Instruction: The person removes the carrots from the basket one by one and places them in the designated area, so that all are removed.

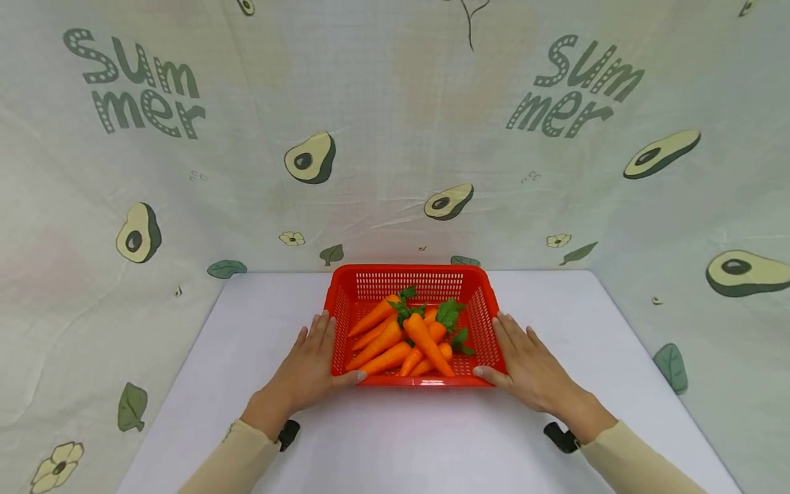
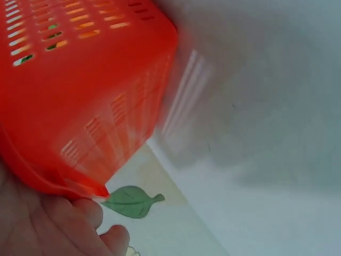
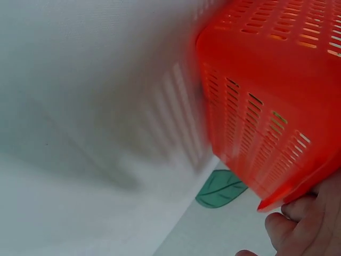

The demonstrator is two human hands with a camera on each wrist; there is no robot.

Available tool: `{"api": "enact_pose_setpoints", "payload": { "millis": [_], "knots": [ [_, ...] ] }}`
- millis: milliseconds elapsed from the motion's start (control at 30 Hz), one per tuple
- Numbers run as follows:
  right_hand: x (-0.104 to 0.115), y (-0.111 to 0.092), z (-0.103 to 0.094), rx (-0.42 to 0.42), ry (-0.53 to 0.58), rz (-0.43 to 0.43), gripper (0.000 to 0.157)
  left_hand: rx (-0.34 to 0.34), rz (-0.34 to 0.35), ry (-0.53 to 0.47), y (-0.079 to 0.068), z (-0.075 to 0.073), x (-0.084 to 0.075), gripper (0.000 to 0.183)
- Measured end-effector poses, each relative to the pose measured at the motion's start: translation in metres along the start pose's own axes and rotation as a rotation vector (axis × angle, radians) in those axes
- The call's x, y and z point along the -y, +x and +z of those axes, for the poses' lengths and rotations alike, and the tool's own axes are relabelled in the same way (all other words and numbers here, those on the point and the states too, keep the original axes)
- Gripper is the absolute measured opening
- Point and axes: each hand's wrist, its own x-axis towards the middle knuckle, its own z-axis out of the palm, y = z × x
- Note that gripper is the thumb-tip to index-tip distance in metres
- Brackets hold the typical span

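A red plastic basket [image 1: 411, 381] with slotted walls stands in front of me in the head view. Several orange carrots [image 1: 378, 346] with green leafy tops lie heaped inside it. My left hand [image 1: 308, 370] holds the basket at its left side, thumb over the front left corner of the rim and fingers along the side. On the opposite side my right hand [image 1: 531, 367] holds it the same way, thumb over the front right corner. Both wrist views show fingertips right at the rim; basket walls fill much of each picture.
A white tabletop [image 1: 407, 446] extends around the basket. Behind and beside it hangs a pale cloth [image 1: 382, 226] printed with avocados, leaves and lettering. Dark wrist devices [image 1: 561, 438] sit at both wrists, below the cream sleeves [image 1: 636, 460].
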Motion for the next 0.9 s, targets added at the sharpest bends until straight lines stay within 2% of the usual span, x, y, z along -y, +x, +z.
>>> {"api": "enact_pose_setpoints", "payload": {
  "millis": [333, 633, 900],
  "knots": [
    [-0.013, -0.008, -0.003, 0.003, -0.022, 0.003, 0.105, -0.009, -0.045, 0.004, 0.004, 0.007, -0.021, 0.127],
    [-0.026, -0.012, -0.006, -0.008, -0.031, 0.026, 0.105, -0.029, -0.040, 0.035, 0.011, 0.007, -0.033, 0.126],
    [-0.029, -0.017, -0.003, 0.007, 0.019, 0.049, 0.104, -0.029, -0.062, 0.026, 0.009, 0.012, -0.041, 0.128]
  ]
}}
